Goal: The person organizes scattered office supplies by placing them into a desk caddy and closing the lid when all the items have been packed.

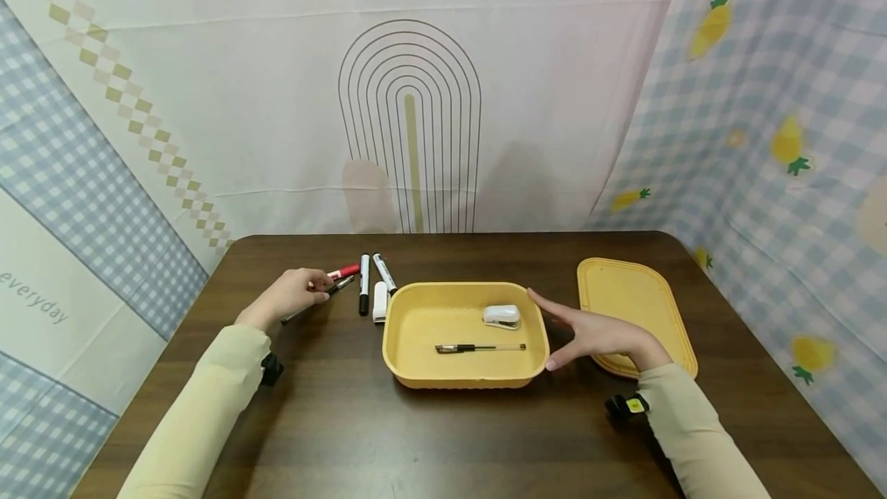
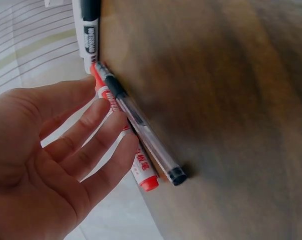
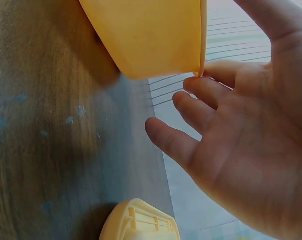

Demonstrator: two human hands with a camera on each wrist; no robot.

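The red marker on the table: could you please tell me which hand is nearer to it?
Left: the left hand is right at the red marker, while the right hand is farther off, at the yellow container's right side.

Covered & cut-off bits

Head cam: L hand hides pt. of red marker & mid of pen; contact w/ either unclear. Box rim covers slanted marker's near end. R hand blocks pt. of lid. Sleeves cut at btm. L wrist cam: blk-and-white marker cut at top. R wrist cam: box cut at top, lid at btm.
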